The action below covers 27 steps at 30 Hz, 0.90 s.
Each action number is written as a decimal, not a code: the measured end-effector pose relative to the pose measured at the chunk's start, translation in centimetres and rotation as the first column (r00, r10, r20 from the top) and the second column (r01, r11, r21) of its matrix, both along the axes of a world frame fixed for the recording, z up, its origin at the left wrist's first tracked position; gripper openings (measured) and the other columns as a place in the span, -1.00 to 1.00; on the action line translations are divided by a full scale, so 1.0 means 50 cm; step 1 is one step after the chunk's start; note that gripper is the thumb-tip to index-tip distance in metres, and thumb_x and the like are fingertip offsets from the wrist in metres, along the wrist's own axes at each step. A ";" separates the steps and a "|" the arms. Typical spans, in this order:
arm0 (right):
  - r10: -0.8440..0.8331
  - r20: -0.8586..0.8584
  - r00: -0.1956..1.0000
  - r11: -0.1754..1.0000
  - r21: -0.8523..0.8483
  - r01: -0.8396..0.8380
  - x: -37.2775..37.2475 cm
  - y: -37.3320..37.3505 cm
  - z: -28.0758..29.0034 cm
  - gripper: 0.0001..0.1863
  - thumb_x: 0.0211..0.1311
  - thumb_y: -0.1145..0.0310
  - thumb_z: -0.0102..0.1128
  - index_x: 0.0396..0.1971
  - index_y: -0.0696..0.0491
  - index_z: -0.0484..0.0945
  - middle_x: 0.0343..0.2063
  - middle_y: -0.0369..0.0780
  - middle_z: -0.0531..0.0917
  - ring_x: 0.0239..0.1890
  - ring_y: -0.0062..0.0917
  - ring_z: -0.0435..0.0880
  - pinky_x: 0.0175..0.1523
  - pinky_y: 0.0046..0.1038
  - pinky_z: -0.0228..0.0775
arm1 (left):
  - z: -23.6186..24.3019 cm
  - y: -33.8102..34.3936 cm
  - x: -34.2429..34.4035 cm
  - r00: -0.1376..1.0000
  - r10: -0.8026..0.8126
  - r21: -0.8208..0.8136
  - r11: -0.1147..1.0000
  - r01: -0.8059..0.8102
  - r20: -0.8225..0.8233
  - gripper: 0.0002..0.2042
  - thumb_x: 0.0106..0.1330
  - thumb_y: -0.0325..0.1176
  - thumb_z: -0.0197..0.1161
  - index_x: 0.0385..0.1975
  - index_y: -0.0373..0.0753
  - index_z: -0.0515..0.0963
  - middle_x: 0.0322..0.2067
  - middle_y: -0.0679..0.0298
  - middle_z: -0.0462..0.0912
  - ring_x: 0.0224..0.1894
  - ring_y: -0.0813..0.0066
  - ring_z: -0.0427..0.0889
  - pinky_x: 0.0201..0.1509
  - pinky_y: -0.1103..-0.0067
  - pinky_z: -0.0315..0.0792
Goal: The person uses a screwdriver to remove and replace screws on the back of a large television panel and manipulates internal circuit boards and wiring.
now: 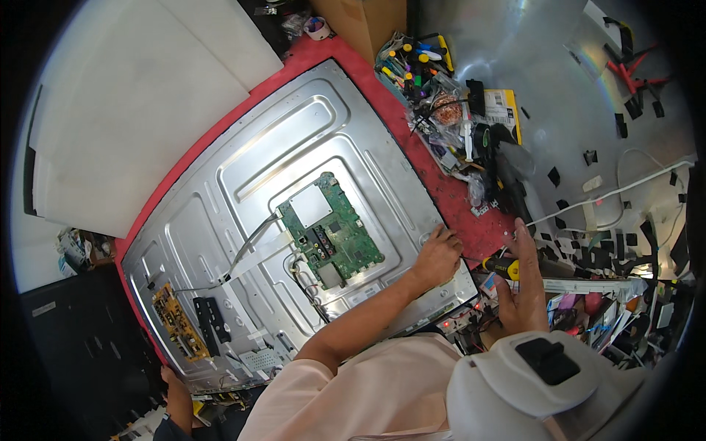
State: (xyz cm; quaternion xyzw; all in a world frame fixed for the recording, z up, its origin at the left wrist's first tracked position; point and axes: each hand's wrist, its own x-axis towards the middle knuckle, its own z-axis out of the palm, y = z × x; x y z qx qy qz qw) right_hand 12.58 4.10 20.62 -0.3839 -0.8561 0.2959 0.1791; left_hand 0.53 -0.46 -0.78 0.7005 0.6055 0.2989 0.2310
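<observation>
Near the right corner of a large silver TV back panel, my left hand rests with curled fingers at the edge; what they hold, if anything, is hidden. My right hand is just beyond that corner, fingers stretched up and thumb apart. Beside its palm, between thumb and fingers, sits a yellow-and-black tool handle, likely a screwdriver's; no finger wraps round it. A green circuit board is mounted mid-panel, and an orange-brown board at the left end. A pale headgear part hides my right forearm.
Another person's hand touches the panel's lower left edge. Red padding lies under the panel. Pens, tools and bags crowd a tray at the back, beside a cardboard box. A white cable crosses the right surface.
</observation>
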 end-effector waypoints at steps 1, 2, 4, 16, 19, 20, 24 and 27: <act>-0.035 -0.017 0.999 0.996 -0.085 0.033 0.003 0.000 0.003 -0.31 0.14 0.61 0.14 0.31 0.15 0.15 0.22 0.05 0.34 0.16 -0.09 0.46 0.18 -0.23 0.31 | 0.002 0.003 0.001 1.000 -0.005 0.009 1.000 0.005 -0.002 -0.81 0.02 -0.32 0.21 -0.42 -0.28 0.61 -0.26 0.14 0.60 0.07 0.18 0.45 0.34 0.17 0.11; -0.075 -0.016 0.997 0.981 -0.180 0.071 0.011 -0.005 0.005 -0.31 0.14 0.62 0.15 0.31 0.15 0.16 0.22 0.05 0.35 0.18 -0.10 0.44 0.19 -0.23 0.30 | 0.006 -0.001 0.007 1.000 -0.011 -0.002 1.000 0.011 -0.015 -0.79 -0.01 -0.33 0.24 -0.39 -0.28 0.59 -0.25 0.12 0.59 0.05 0.15 0.45 0.32 0.17 0.13; -0.094 -0.002 0.996 0.988 -0.124 0.093 0.012 0.003 -0.001 -0.31 0.13 0.62 0.17 0.30 0.14 0.19 0.20 0.05 0.38 0.19 -0.10 0.44 0.20 -0.25 0.30 | 0.005 0.012 -0.004 0.999 -0.031 -0.024 0.999 0.030 -0.041 -0.71 -0.07 -0.33 0.31 -0.33 -0.29 0.55 -0.22 0.08 0.58 0.01 0.10 0.46 0.30 0.18 0.18; -0.141 -0.060 0.988 0.988 -0.065 0.137 0.024 0.002 -0.030 -0.25 0.11 0.62 0.22 0.33 0.08 0.18 0.14 -0.01 0.46 0.13 -0.24 0.50 0.15 -0.34 0.34 | 0.010 0.025 -0.059 0.968 -0.224 -0.171 0.955 0.240 0.111 -0.11 -0.23 0.04 0.51 0.11 -0.30 0.29 -0.03 0.17 0.58 0.17 0.06 0.38 0.37 0.23 0.05; -0.140 -0.048 0.989 0.990 0.021 0.141 0.021 0.000 -0.038 -0.27 0.12 0.59 0.23 0.33 0.10 0.18 0.08 0.00 0.50 0.06 -0.25 0.54 0.12 -0.34 0.37 | 0.006 0.023 -0.059 0.969 -0.226 -0.164 0.957 0.241 0.105 -0.11 -0.24 0.05 0.51 0.11 -0.30 0.29 -0.04 0.18 0.58 0.16 0.07 0.38 0.37 0.23 0.04; -0.116 -0.122 0.986 0.993 0.003 0.117 0.020 0.004 -0.037 -0.27 0.12 0.57 0.24 0.32 0.11 0.18 0.06 0.00 0.51 0.03 -0.25 0.56 0.10 -0.34 0.37 | 0.003 0.024 -0.058 0.968 -0.225 -0.149 0.959 0.240 0.112 -0.12 -0.24 0.05 0.51 0.10 -0.30 0.29 -0.05 0.18 0.58 0.16 0.07 0.38 0.37 0.23 0.04; -0.157 -0.182 0.971 0.987 -0.011 0.157 0.015 -0.009 -0.046 -0.34 0.13 0.43 0.31 0.24 0.14 0.28 -0.11 0.01 0.59 -0.14 -0.23 0.63 -0.05 -0.34 0.45 | 0.001 0.020 -0.059 0.967 -0.215 -0.155 0.959 0.236 0.140 -0.13 -0.23 0.04 0.51 0.09 -0.28 0.31 -0.05 0.18 0.59 0.16 0.07 0.38 0.37 0.23 0.04; -0.272 0.014 0.962 0.953 0.141 0.268 0.032 -0.013 -0.049 -0.54 0.17 0.34 0.30 0.04 0.16 0.44 -0.35 -0.02 0.63 -0.35 -0.24 0.66 -0.25 -0.32 0.47 | 0.000 0.018 -0.058 0.967 -0.209 -0.149 0.962 0.230 0.144 -0.14 -0.23 0.02 0.51 0.10 -0.27 0.30 -0.05 0.18 0.58 0.16 0.07 0.38 0.37 0.23 0.05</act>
